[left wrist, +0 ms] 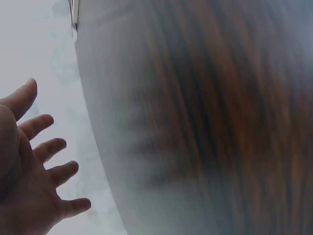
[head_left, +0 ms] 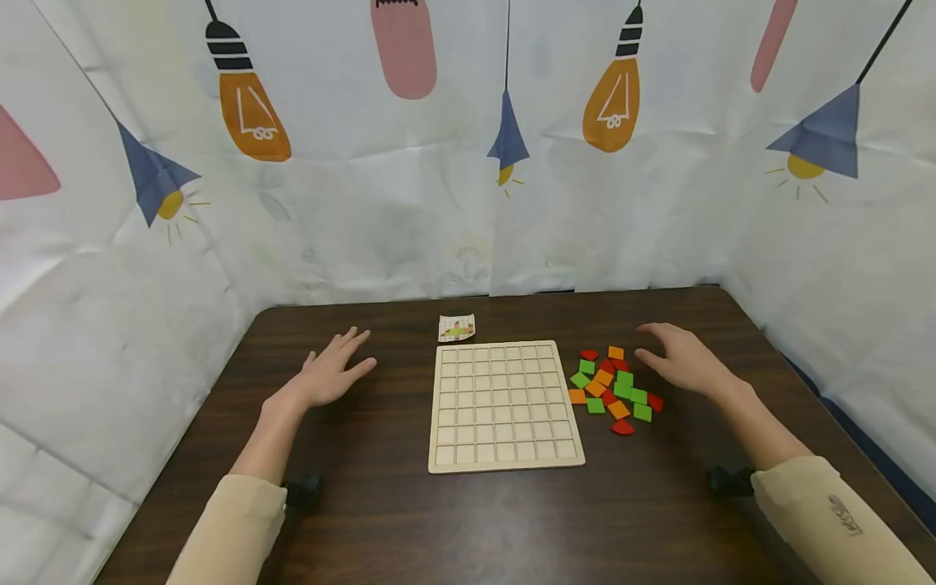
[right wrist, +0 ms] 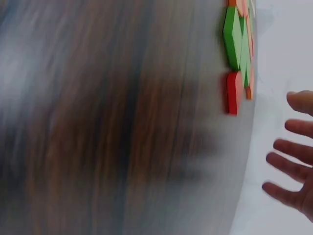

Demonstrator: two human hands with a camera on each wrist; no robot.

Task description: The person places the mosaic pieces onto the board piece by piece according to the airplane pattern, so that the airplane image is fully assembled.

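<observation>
In the head view a pale wooden grid board (head_left: 506,406) lies mid-table, its square cells bare. To its right, small flat pieces are scattered: green squares (head_left: 623,386), orange squares (head_left: 618,409) and red rounded pieces (head_left: 622,427). My left hand (head_left: 327,378) hovers to the left of the board with fingers spread, holding nothing. Over the table just right of the pieces is my right hand (head_left: 682,357), its fingers extended and nothing in them. The wrist views show the left hand (left wrist: 36,171) and the right hand (right wrist: 298,156) with fingers apart.
A small picture card (head_left: 457,328) with a coloured pattern lies behind the board's far left corner. The dark wooden table (head_left: 380,520) ends at a white curtain (head_left: 366,219) printed with lamps and bulbs, which hangs behind and at both sides.
</observation>
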